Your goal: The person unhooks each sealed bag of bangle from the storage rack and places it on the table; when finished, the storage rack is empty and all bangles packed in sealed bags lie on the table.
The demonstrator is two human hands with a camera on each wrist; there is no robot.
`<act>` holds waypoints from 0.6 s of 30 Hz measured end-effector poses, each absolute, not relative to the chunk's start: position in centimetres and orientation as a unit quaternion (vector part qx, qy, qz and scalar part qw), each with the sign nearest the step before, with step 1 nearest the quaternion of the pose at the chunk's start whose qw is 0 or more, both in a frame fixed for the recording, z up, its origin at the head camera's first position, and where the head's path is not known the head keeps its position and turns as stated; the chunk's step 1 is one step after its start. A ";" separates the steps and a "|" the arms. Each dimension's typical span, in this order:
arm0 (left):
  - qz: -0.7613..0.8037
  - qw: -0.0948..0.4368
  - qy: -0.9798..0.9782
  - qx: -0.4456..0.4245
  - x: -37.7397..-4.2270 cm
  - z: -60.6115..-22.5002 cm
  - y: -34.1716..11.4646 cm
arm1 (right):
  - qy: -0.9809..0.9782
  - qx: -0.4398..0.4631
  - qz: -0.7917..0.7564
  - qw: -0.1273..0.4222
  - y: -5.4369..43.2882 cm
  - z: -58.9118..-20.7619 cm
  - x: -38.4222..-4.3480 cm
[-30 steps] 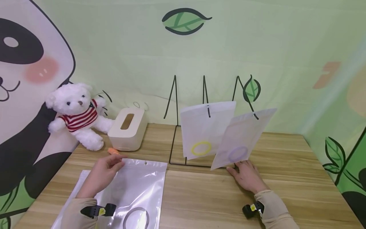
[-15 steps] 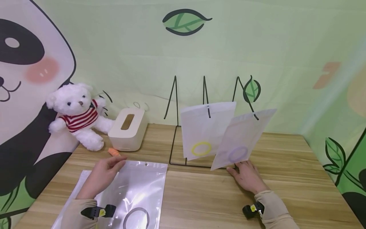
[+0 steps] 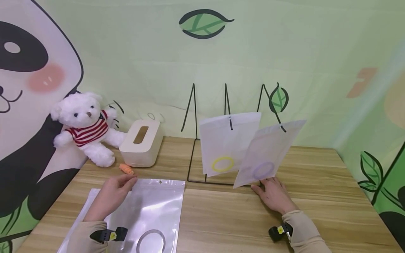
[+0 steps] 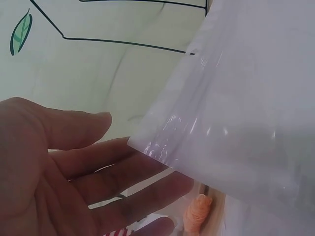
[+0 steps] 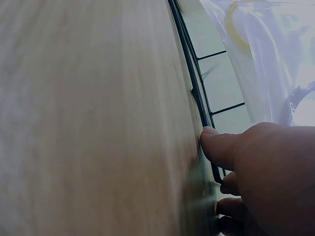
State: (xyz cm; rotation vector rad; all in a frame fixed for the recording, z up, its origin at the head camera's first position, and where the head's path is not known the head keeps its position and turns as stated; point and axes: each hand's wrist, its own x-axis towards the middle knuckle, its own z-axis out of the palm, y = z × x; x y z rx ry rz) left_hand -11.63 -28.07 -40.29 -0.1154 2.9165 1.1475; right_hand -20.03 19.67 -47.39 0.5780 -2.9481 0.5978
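A clear plastic zip bag with a hang hole and a grey ring (image 3: 158,211) lies at the front left, over another pale bag. My left hand (image 3: 110,195) is at its top left corner; in the left wrist view the bag's corner (image 4: 182,132) rests against the extended fingers, thumb apart. My right hand (image 3: 275,195) holds the front base corner of a black wire rack (image 3: 218,183), thumb on the base bar (image 5: 197,101). On the rack's hooks hang one bag with a yellow ring (image 3: 221,144) and one with a purple ring (image 3: 269,151). The left hook holds nothing.
A cream tissue box (image 3: 134,158) stands left of the rack on the wooden table (image 3: 227,218). Beside it sits a white teddy bear (image 3: 88,130) in a striped shirt. A small orange object (image 3: 126,169) lies just beyond my left fingertips.
The bag's top edge at my left hand has come slightly nearer, and more of the orange object shows. My right hand, the rack and the hanging bags have stayed put.
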 end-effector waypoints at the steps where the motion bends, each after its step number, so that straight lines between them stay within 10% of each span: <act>1: 0.364 0.005 0.931 -0.036 -11.7 -40.3 -28.1 | -0.962 0.188 0.194 0.039 19.7 -47.4 -20.0; 18: 0.343 0.040 0.938 -0.031 -11.5 -40.3 -28.0 | -0.961 0.191 0.195 0.039 19.6 -47.2 -20.0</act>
